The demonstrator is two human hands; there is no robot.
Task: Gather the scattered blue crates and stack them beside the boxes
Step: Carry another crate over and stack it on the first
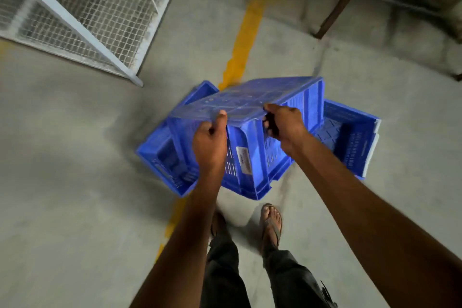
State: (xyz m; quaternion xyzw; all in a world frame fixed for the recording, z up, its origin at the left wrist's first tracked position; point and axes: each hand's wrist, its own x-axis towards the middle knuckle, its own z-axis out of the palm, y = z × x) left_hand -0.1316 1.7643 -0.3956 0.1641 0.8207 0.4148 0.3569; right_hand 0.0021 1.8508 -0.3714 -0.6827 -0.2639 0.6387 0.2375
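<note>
Head view: your left hand and right hand each clamp the near edge of an upturned blue crate, tilted over a second crate and a third crate on the floor. No boxes show here, so I judge the stacking is not yet done.

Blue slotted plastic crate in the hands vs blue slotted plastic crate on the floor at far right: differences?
Held blue slotted plastic crate: inverted, base up; far-right blue plastic floor crate: mouth up, inside showing. Left hand and right hand grip the held crate's edge; no hand touches the floor crate. Held crate's side bears a white label; floor crate shows none. Both: blue, slotted walls.
</note>
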